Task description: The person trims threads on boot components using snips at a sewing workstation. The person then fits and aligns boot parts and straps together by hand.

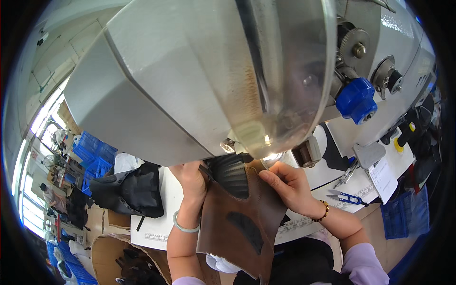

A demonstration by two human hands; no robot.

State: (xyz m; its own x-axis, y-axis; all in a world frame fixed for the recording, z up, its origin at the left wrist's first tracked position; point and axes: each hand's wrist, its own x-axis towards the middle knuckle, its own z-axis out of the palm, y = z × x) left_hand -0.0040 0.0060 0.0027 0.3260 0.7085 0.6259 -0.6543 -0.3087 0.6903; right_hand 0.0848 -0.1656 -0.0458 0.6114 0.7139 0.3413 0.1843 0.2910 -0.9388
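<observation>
Leather (221,218), brown, machine (156,104) at its twelve o'clock. Right hand (293,186) pinches the leather's edge at two, thumb on top; left hand (191,183) at ten, fingers part-hidden, grip I cannot tell.

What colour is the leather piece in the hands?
The leather piece is mostly brown, with a black patch; best in head view.

Fisheye view from the wearer's head, looking down, brown leather piece (216,211) near, grey machine (152,71) nearer
</observation>
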